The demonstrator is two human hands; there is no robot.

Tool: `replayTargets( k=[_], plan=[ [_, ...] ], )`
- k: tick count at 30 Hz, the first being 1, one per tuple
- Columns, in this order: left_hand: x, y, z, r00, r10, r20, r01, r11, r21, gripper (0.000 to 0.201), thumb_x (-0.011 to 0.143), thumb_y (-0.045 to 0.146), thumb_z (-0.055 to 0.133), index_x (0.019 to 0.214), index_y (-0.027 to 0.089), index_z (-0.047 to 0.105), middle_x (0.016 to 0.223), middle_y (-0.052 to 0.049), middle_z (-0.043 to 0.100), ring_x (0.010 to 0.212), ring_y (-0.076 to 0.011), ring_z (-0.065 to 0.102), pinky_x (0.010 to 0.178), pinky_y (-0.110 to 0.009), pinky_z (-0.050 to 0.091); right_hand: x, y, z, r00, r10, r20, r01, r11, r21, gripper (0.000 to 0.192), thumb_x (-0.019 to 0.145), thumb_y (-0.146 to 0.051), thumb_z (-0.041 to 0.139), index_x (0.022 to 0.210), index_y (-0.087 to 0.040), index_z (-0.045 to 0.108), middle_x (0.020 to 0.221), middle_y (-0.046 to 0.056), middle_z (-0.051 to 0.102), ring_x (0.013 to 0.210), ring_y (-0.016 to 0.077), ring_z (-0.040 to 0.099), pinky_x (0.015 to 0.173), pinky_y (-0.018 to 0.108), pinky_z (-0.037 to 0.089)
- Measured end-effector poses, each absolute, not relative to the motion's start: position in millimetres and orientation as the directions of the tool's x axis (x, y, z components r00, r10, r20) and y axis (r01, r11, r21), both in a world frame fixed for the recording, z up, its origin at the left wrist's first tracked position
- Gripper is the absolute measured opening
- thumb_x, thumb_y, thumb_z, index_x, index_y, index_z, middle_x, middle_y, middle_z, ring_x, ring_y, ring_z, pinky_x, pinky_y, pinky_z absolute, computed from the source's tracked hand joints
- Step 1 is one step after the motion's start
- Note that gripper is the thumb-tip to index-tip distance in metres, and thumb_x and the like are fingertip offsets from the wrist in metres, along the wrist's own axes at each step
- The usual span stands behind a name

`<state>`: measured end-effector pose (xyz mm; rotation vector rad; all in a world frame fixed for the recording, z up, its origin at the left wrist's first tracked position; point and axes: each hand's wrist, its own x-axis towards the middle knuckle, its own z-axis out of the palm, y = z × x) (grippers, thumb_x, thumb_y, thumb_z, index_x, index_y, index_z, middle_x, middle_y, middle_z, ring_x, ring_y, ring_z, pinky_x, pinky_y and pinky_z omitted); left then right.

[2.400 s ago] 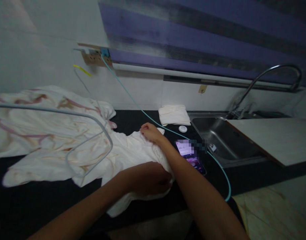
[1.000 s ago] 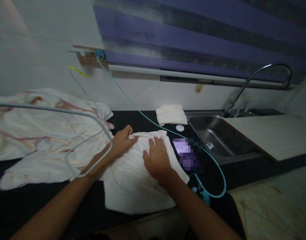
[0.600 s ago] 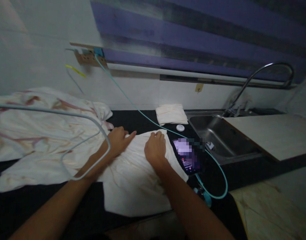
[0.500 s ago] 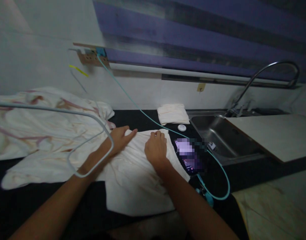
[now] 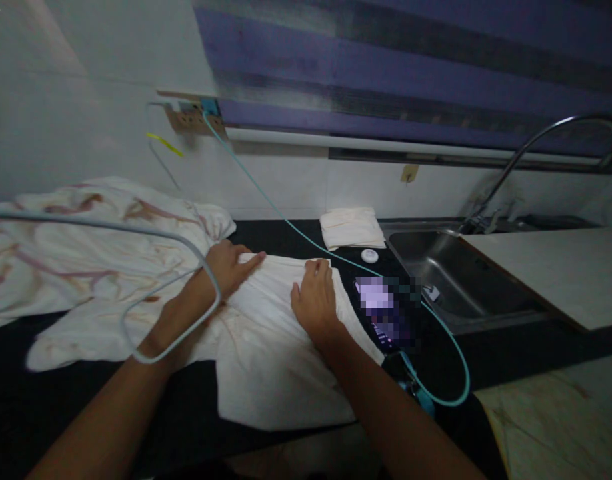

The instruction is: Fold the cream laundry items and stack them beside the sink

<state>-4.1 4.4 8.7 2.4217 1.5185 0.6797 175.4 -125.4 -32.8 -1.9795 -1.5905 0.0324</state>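
A white cloth point(image 5: 281, 373) lies over the black counter in front of me, with folds running across it. My left hand point(image 5: 229, 268) rests at its far left edge, thumb stretched out along the top edge; the other fingers are partly hidden. On the cloth's upper right part, my right hand point(image 5: 316, 299) lies palm down, fingers extended toward the far edge and thumb apart. Right of it sits a phone point(image 5: 381, 313) with a lit, blurred screen. A heap of white cloth with reddish-brown marks point(image 5: 86, 267) spreads out at left, touching the cloth under my hands.
A folded white cloth point(image 5: 353, 228) and a small white disc point(image 5: 369, 256) lie near the wall. A teal cable point(image 5: 266, 197) runs from the socket point(image 5: 199, 119) to the phone. A grey cable point(image 5: 176, 237) loops before my left arm. The sink point(image 5: 453, 267) and a pale board point(image 5: 546, 267) are at right.
My left hand has slid a little left along the cloth's far edge. My right hand's fingers have straightened from a curled pose and now lie flatter. The view has shifted slightly.
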Motion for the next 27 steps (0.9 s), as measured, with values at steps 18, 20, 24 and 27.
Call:
replayTargets(
  k=[18,20,24,27],
  plan=[
    [40,-100,-16,0.619,0.647,0.445,0.592,-0.757,0.276,0.019,0.101,0.031,0.046,0.091,0.019,0.056,0.093,-0.007,0.061,0.090,-0.0237,0.058,0.082,-0.040,0.047,178,-114,-46,0.248,0.964,0.100,0.946,-0.218,-0.241,0.076,0.106,-0.050,0.037,0.165,-0.002,0.031,0.171,0.031,0.022,0.161,0.0441,0.020,0.126,0.062,0.015],
    [31,-131,-31,0.684,0.635,0.359,0.606,-0.769,0.205,0.020,0.102,0.029,0.045,0.093,0.018,0.061,0.097,-0.010,0.064,0.093,-0.0254,0.060,0.082,-0.042,0.051,178,-114,-44,0.240,0.966,0.094,0.947,-0.212,-0.239,0.077,0.106,-0.050,0.038,0.164,0.000,0.031,0.170,0.032,0.023,0.160,0.0451,0.020,0.127,0.061,0.015],
    [-4,-191,-60,0.685,0.558,0.468,0.620,-0.784,0.027,0.032,0.102,0.028,0.047,0.128,0.017,0.063,0.128,-0.014,0.068,0.120,-0.0297,0.063,0.100,-0.049,0.055,175,-114,-45,0.241,0.963,0.120,0.945,-0.204,-0.255,0.079,0.106,-0.050,0.039,0.162,0.004,0.032,0.168,0.036,0.024,0.159,0.0474,0.022,0.126,0.063,0.015],
    [-26,-227,-76,0.691,0.490,0.532,0.651,-0.741,-0.163,0.051,0.101,0.032,0.046,0.150,0.020,0.052,0.151,-0.013,0.060,0.137,-0.0351,0.057,0.105,-0.055,0.055,174,-113,-45,0.245,0.963,0.114,0.943,-0.209,-0.259,0.079,0.106,-0.049,0.040,0.162,0.005,0.032,0.168,0.037,0.022,0.159,0.0473,0.021,0.126,0.064,0.013]
  ],
)
